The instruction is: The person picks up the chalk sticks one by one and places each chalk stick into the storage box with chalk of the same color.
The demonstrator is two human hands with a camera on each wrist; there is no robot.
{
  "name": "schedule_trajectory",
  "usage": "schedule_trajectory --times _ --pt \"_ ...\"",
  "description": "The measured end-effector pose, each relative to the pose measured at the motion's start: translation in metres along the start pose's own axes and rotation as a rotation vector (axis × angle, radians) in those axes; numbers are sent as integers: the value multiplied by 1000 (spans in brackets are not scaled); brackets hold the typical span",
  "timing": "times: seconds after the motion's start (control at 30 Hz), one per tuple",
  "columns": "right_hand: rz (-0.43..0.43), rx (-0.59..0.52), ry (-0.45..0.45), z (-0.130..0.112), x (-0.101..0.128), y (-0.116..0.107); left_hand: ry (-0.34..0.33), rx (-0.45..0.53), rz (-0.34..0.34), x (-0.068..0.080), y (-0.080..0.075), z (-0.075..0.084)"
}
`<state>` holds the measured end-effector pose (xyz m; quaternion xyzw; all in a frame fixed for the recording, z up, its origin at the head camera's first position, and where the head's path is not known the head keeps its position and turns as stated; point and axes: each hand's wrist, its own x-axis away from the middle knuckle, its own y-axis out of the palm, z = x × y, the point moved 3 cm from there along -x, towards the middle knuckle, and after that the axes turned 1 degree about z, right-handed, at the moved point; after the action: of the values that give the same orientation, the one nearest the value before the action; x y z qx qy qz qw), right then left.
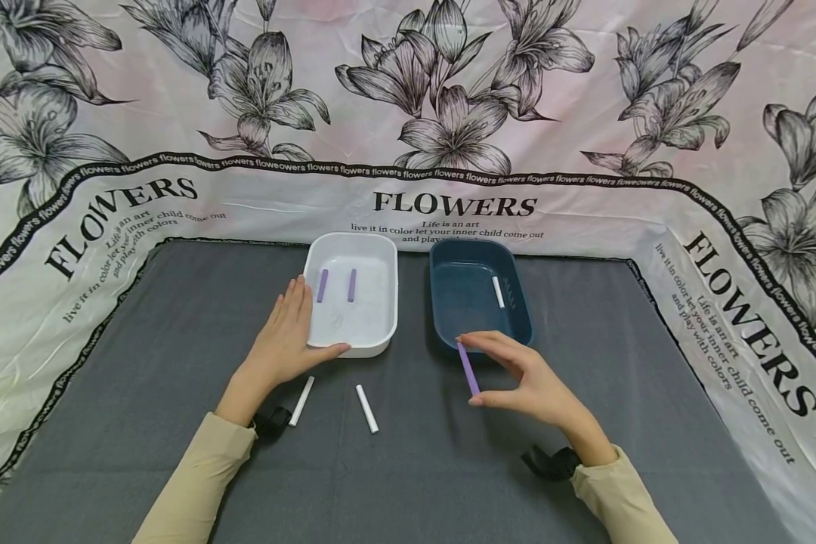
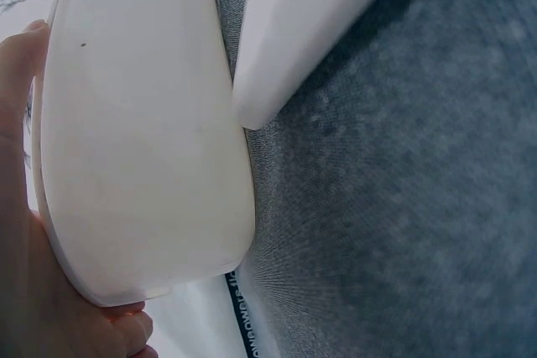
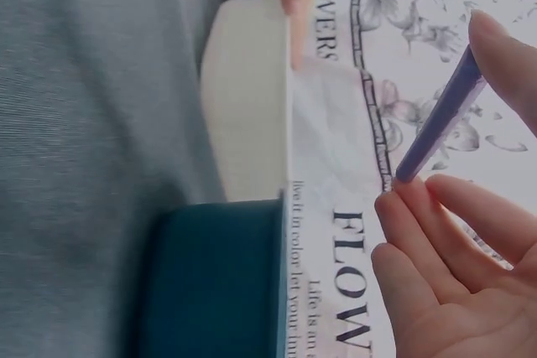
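Observation:
Over the near edge of the dark blue tub [image 1: 442, 302], my right hand [image 1: 527, 378] pinches a purple chalk stick [image 1: 468, 369] end to end, thumb at one end and fingertips at the other. The right wrist view shows this chalk stick [image 3: 440, 123] slanting between them. A white chalk stick [image 1: 499, 292] lies inside the blue tub. My left hand [image 1: 282, 340] rests against the white tub [image 1: 350, 351], straight fingers along its left side and thumb on its near rim. Inside the white tub lie two purple chalk sticks [image 1: 323, 285].
Two white chalk sticks lie on the grey cloth [image 1: 408, 483] in front of the white tub, one chalk stick [image 1: 302, 401] beside my left wrist and another chalk stick [image 1: 367, 409] to its right. A floral-printed cloth [image 1: 455, 204] borders the far side.

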<state>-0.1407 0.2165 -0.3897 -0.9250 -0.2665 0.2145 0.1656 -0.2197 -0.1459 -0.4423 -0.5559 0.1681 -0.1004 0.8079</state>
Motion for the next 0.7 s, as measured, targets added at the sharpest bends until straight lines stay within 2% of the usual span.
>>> schedule_trajectory --times 0.23,0.47,0.7 --pt "37 24 -12 -2 -16 -7 3 5 4 -1 1 -1" --pt "69 -5 -13 -3 -34 -12 7 2 5 -1 0 -1" --pt "115 15 22 -8 -50 -13 2 -2 -3 -1 0 -1"
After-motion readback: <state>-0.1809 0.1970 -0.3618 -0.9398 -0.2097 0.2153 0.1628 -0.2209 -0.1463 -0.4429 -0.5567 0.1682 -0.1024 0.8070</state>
